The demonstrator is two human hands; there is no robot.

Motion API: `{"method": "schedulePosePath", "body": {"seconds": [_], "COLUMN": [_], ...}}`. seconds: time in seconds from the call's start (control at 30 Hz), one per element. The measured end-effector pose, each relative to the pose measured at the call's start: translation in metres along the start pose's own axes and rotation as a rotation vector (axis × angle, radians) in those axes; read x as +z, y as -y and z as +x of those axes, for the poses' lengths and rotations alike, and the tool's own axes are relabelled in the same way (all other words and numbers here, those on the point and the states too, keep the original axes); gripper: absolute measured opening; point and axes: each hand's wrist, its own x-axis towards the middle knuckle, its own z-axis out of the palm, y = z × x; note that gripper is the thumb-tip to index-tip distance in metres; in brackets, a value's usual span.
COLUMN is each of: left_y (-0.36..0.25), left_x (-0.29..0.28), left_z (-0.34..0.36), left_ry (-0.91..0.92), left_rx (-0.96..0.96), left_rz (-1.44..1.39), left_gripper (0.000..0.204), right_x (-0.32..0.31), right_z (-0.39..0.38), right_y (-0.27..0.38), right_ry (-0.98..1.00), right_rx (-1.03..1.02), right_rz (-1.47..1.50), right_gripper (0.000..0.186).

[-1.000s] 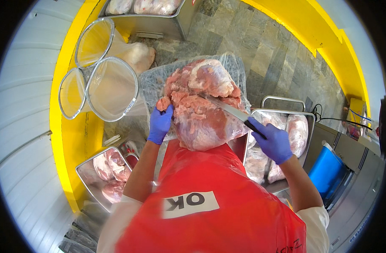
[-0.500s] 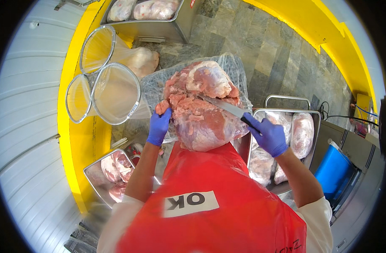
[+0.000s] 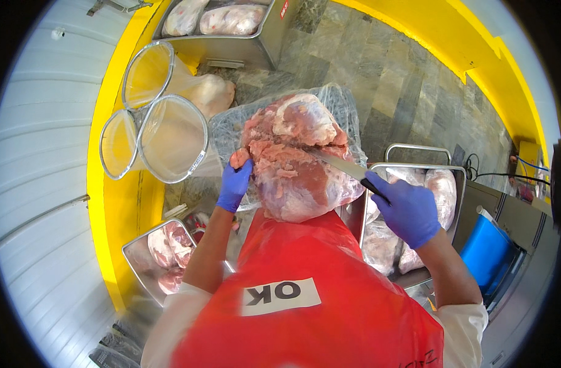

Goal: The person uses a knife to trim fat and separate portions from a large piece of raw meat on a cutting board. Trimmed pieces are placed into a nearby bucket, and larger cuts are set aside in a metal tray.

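A large piece of raw meat (image 3: 296, 184), split by a deep cut across its middle, lies in front of me on a surface wrapped in clear plastic (image 3: 225, 132). My right hand (image 3: 409, 211), in a blue glove, is closed round the black handle of a knife (image 3: 345, 165). The blade points left, its tip in or at the cut between the two lobes. My left hand (image 3: 234, 186), also gloved in blue, is closed on a small flap of meat (image 3: 239, 158) at the left edge of the piece.
At right stands a metal tray (image 3: 415, 164) of plastic-wrapped meat. Another metal bin (image 3: 244, 46) with wrapped meat is at the far left. Metal rings (image 3: 207, 138) holding clear bags stand left of the meat. A smaller tray (image 3: 136, 270) of meat pieces sits near left.
My right hand has drawn the knife back toward me and to the right, and the blade now shows farther out of the cut. My left hand stays at the meat flap.
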Motion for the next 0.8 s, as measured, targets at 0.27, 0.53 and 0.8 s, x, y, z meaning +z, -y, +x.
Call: {"method": "schedulePosePath", "body": {"seconds": [0.27, 0.53, 0.8], "left_y": [-0.005, -0.025, -0.011], "left_x": [0.005, 0.006, 0.015], "left_z": [-0.002, -0.012, -0.004], "left_ry": [-0.001, 0.012, -0.03], "left_rx": [0.041, -0.002, 0.134], "left_rz": [-0.036, -0.019, -0.061], "left_gripper": [0.029, 0.021, 0.024], "right_x": [0.075, 0.102, 0.028], "right_z": [0.007, 0.0, -0.035], "right_y": [-0.019, -0.008, -0.053], "right_ry": [-0.144, -0.169, -0.09], "right_rx": [-0.054, 0.007, 0.035], "right_rz": [0.054, 0.254, 0.232], "right_gripper": [0.047, 0.052, 0.051]}}
